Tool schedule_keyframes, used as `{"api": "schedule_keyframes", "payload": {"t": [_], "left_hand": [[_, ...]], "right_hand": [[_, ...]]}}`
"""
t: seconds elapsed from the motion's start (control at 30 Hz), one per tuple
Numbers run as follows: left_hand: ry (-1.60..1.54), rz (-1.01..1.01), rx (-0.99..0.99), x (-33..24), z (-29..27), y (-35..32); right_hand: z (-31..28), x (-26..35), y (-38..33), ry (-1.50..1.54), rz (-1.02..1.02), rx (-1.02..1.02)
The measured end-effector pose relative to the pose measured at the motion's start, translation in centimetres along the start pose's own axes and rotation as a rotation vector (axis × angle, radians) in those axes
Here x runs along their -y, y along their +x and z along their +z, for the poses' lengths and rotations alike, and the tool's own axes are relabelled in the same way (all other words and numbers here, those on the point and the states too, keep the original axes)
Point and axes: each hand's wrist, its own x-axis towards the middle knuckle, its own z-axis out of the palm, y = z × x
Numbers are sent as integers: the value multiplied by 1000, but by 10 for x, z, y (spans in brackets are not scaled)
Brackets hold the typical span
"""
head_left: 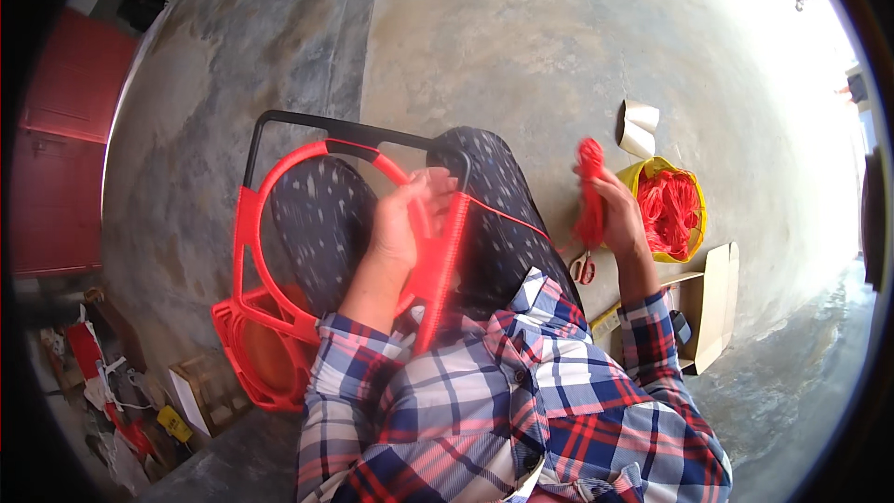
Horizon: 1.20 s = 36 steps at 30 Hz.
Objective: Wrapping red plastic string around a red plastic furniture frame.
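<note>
**Right hand [618, 209] grips a bundle of red cord [591, 191]; left hand [399, 224] is at the frame [447, 265]**

The right hand is raised off to the side of the knees, fingers closed around the bundle. The black and red frame, with a ring inside it, leans over the lap, and the left hand is at its red side bar. That hand is blurred, so I cannot tell whether its fingers are clamped on the bar or only touching. A thin strand [512, 217] runs from the frame, between the hands, towards the right hand's side.

Just right of the right hand stands a yellow bucket [702, 235] with more red cord inside. Scissors [583, 269] lie below that hand, near an open cardboard box [717, 312]. Below and left of the left hand sits another red frame [270, 398].
</note>
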Motion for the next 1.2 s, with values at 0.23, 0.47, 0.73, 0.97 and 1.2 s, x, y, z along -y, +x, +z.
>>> {"api": "schedule_keyframes", "payload": {"t": [0.23,0.47,0.73,0.97,1.2], "left_hand": [[149,619,-104,20,0,7],[80,322,30,23,10,9],[-139,43,162,22,9,13],[-211,10,244,16,15,14],[-113,0,332,14,20,12]], "right_hand": [[130,36,36,-1352,-761,392],[133,11,40,-1163,-1136,-69],[87,-16,8,-979,-653,45],[66,-28,14,-303,-366,56],[111,-17,1,-337,-360,115]]}}
